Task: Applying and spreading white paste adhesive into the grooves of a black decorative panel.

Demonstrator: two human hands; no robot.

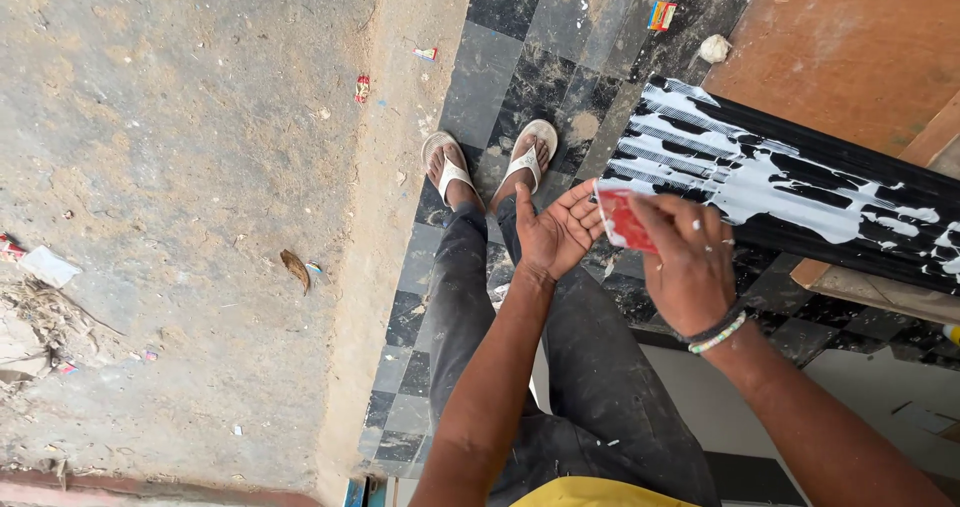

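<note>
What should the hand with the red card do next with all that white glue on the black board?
Probably drag the red card in the right hand across the black board: the white glue lies in thick streaks and blobs, with bare black between. The left hand is open, empty.

A floor of dark checkered tiles [500, 77] is seen beside bare dusty ground [180, 167]. On the ground, a dry leaf [295, 270] and small wrappers [362, 88] are scattered. A black board [800, 192], smeared with white glue, is laid at the right on a brown wooden surface [850, 47].
</note>
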